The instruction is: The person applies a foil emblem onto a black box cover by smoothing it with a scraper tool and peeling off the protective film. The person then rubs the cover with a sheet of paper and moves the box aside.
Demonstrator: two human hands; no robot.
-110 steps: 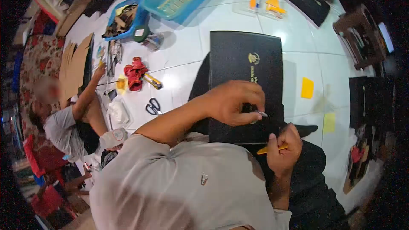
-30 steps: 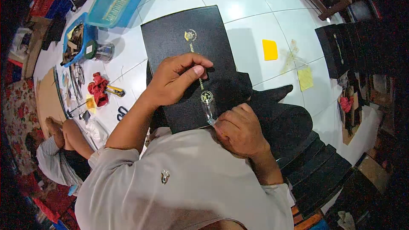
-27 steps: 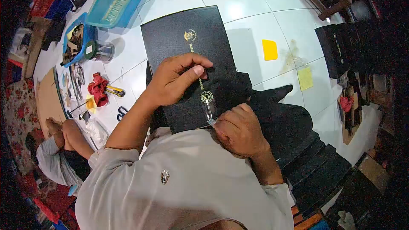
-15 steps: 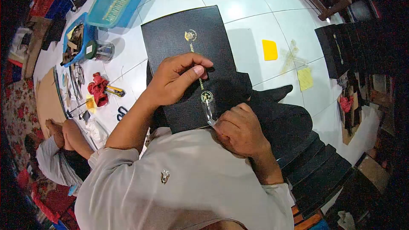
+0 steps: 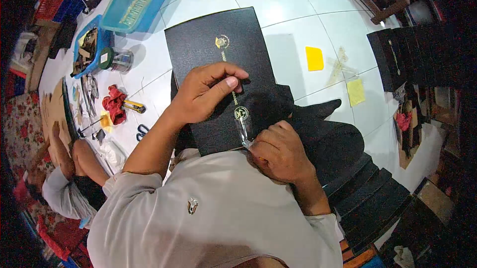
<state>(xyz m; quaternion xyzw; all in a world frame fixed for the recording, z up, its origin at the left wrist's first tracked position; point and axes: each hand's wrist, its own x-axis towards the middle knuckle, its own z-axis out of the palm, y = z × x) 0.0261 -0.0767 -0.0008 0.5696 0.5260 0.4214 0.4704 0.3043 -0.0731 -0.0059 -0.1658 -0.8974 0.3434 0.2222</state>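
While the right hand pinches a clear strip at the black folder's near edge, the left hand sits right over the cover, thumb drawn in close to curled fingers; from where I stand, I can't tell whether it grips anything. Look at that right fist: knuckles up, wrist angled in from the near side! The left forearm slants across the folder's left edge. Gold print runs down the cover, an emblem at the far end, a round one by the strip, the lettering between partly covered and too small to read. Out to the right, a yellow scraper; leftward, a yellow cutter touching red cloth.
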